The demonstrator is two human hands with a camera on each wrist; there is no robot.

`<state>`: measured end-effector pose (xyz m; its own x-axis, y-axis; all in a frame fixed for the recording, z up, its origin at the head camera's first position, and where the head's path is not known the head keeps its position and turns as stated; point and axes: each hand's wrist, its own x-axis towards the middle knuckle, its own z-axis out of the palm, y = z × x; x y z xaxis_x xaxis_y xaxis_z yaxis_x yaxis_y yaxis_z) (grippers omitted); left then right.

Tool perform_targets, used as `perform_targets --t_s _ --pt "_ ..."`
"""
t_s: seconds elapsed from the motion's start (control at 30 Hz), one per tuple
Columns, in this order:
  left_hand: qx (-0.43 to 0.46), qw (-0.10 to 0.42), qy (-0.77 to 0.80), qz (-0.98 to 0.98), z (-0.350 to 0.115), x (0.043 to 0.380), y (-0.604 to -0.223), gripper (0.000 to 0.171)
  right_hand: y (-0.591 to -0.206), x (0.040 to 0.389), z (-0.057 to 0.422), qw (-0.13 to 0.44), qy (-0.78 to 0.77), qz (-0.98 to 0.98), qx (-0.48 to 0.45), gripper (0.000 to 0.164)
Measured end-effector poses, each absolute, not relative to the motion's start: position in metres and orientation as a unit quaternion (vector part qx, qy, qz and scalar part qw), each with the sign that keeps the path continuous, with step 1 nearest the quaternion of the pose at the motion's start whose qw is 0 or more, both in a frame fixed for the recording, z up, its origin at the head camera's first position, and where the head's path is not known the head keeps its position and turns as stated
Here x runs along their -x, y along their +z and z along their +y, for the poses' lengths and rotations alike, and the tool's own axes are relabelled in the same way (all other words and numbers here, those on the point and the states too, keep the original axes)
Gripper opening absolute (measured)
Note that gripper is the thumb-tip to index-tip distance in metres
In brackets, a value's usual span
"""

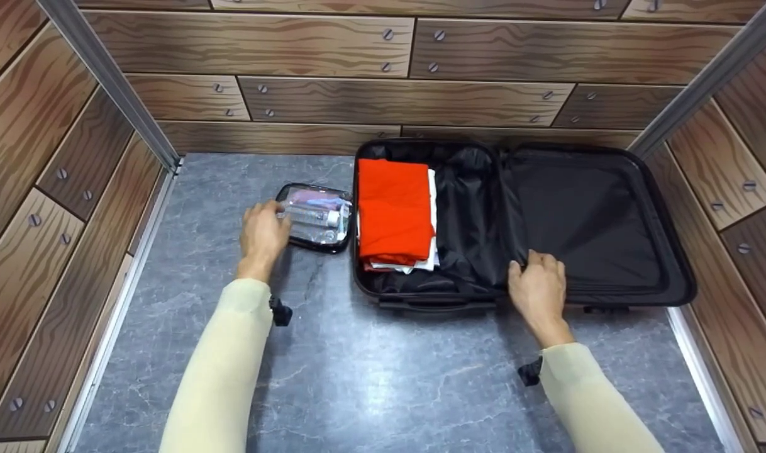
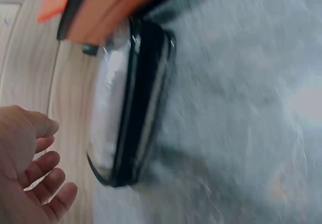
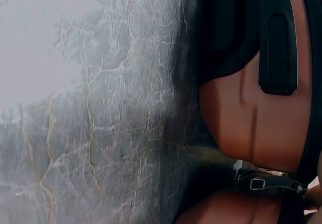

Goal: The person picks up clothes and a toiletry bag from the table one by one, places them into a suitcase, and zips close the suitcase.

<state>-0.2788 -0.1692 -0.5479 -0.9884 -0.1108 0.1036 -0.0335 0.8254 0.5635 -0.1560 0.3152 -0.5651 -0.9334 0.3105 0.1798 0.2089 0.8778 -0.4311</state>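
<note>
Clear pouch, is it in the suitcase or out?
Out. In the head view, the clear pouch sits beside the suitcase, beyond its left rim, while the folded red cloth lies inside.

High head view, forward and downward; low, close wrist views; suitcase (image 1: 477,207) common to all three.

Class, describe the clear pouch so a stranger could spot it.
Find the open suitcase on the grey floor. Left of it, by the left hand, lies a small pouch. Unlike the folded red cloth, it is transparent, showing a white-capped bottle.
</note>
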Motion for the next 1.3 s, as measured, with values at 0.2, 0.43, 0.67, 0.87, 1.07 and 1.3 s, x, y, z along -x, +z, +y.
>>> perform_targets --t_s 0.2,0.43,0.67,0.87,1.07,1.3 --pt "-0.054 0.038 -0.275 -0.959 -0.184 0.278 -0.561 0.035 -0.567 0.155 0.314 0.135 0.207 -0.96 0.131 0.054" --pt "-0.096 0.003 -0.29 -0.952 -0.186 0.279 -0.573 0.059 -0.568 0.153 0.313 0.134 0.207 -0.961 0.13 0.053" --pt "-0.122 -0.033 -0.287 -0.95 -0.183 0.28 -0.58 0.076 -0.566 0.154 0.313 0.115 0.201 -0.965 0.126 0.057" --pt "-0.113 -0.054 -0.283 -0.951 -0.181 0.281 -0.584 0.085 -0.565 0.154 0.315 0.11 0.198 -0.965 0.128 0.056" --pt "-0.105 -0.06 -0.284 -0.951 -0.175 0.282 -0.586 0.083 -0.565 0.155 0.316 0.115 0.196 -0.965 0.126 0.055" --pt "-0.104 -0.051 -0.276 -0.954 -0.171 0.282 -0.588 0.072 -0.565 0.155 0.317 0.121 0.199 -0.964 0.128 0.055"
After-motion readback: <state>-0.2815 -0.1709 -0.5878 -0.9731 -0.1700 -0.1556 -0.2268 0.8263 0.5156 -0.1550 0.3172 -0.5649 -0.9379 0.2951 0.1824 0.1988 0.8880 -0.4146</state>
